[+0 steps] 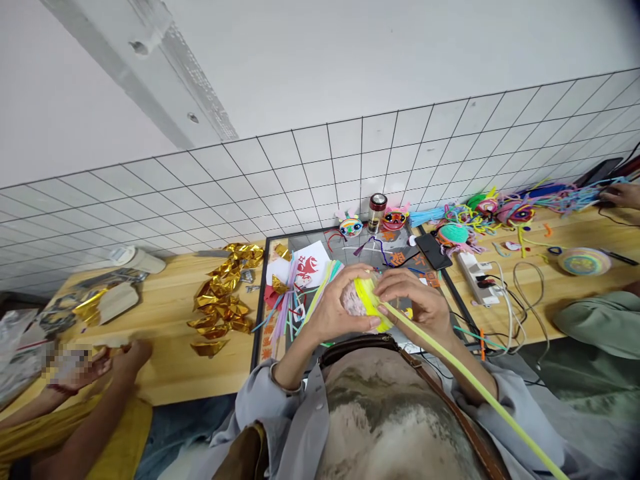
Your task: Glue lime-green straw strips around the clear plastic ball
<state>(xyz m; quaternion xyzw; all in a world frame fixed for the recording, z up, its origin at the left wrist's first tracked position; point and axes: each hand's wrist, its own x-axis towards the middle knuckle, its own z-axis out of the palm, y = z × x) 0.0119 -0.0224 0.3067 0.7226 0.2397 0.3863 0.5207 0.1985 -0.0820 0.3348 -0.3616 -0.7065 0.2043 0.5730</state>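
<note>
My left hand (334,308) is curled around a small round pinkish ball (354,301) partly wrapped in yellow-green pipe cleaner (371,303). My right hand (413,297) pinches the yellow-green pipe cleaner against the ball, fingers closed. The pipe cleaner's long free end (475,393) trails down to the lower right across my sleeve. Both hands hover above a dark cutting mat (320,250) at the table's near edge.
Red paper cutouts (306,267), coloured pipe cleaners (290,308) and gold foil pieces (223,300) lie on the wooden table (165,320). A jar (377,212), a phone (433,251) and a power strip (475,273) sit behind. Another person's hands (107,363) work at left; another person's hand (620,195) at far right.
</note>
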